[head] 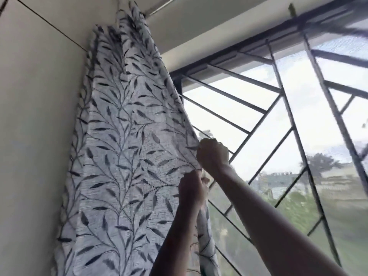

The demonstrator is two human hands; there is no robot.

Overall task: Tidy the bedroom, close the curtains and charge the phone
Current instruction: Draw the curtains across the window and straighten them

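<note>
Two hands: both clenched on the curtain's right edge, placed to draw it across.
Right hand point(212, 154): upper grip.
Left hand point(192, 189): just below, bunching cloth.
Curtain point(127, 148): gathered at left by the wall point(39, 116), hung from the rail point(162, 5).
Window point(278, 120): uncovered at right, grille point(290, 116) exposed.

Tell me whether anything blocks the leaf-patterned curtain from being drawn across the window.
Nothing visible blocks it. Both the left hand and right hand already grip the edge of the white curtain with dark leaf print. The window with its dark metal grille lies behind the curtain's path, not across it.
</note>
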